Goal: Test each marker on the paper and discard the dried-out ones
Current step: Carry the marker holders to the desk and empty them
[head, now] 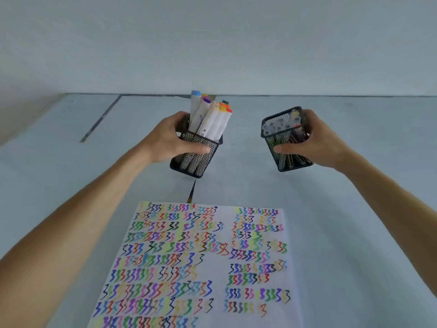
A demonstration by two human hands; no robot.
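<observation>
My left hand [165,138] grips a black mesh cup [201,159] packed with several white markers [210,117] that have coloured caps. A second black mesh cup [283,159], held by my right hand [316,140], contains several thinner pens [282,124] with clear caps. Both cups are tilted toward me and sit at or just above the table. Nearer to me lies a white paper [217,278] covered with rows of coloured squiggle marks, with a blank strip down its middle.
The pale table [354,185] runs back to a plain wall [212,43]. A dark seam [101,119] crosses the table at the far left, and another dark seam [192,190] runs between the left cup and the paper.
</observation>
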